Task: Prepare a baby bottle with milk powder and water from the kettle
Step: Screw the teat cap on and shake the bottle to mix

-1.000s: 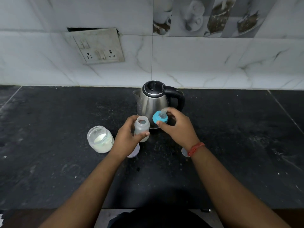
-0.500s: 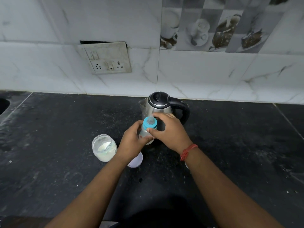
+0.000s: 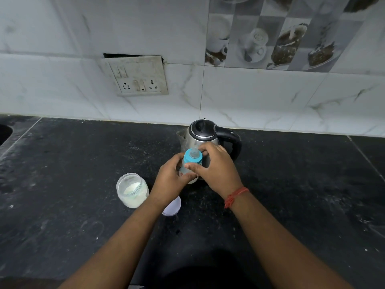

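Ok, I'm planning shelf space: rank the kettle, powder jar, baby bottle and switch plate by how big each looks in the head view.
1. Switch plate, though it sits farther back on the wall.
2. Kettle.
3. Powder jar.
4. Baby bottle, partly hidden by both hands, so its place against the jar is unsure.

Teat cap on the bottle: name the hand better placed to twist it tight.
Right. The right hand already has its fingers around the blue teat cap, while the left hand holds the bottle body steady below it.
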